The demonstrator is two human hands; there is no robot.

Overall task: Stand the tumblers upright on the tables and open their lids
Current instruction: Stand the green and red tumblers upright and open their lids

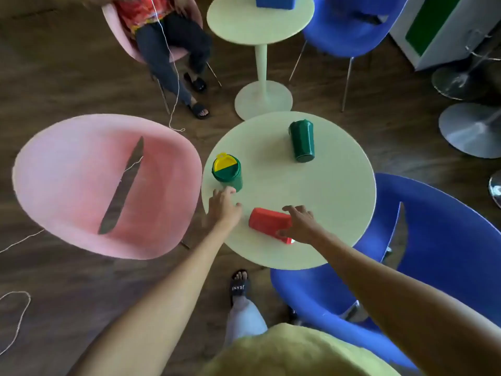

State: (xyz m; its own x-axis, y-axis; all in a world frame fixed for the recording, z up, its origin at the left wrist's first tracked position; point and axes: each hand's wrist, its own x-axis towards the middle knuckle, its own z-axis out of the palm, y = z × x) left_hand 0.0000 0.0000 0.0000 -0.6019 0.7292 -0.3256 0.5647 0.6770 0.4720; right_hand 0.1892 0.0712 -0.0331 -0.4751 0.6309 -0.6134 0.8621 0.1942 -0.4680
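Pink chair (81, 185) fills nine o'clock, blue chair (433, 253) sits at four o'clock, both tucked against the round pale worktop (311, 191) in the middle. A second round table (260, 25) stands farther off at twelve o'clock, with a blue box (275, 1) on it and a seated person's legs just left of it.

On the worktop, three tumblers. At one o'clock a dark green tumbler (302, 141) lies on its side, base toward the camera. At nine o'clock a green tumbler with a yellow lid (227, 172) stands upright near the edge; whether that lid is flipped open is hard to tell. At six o'clock the red tumbler (268, 222) lies on its side.

Right hand (298, 225) is on that red tumbler, fingers curled over its right end in a loose grasp, thumb down by the near end. Left hand (223, 206) is spread fairly wide, palm down, holding nothing, fingertips just beside the base of the upright green one; actual contact is unclear through the blur.
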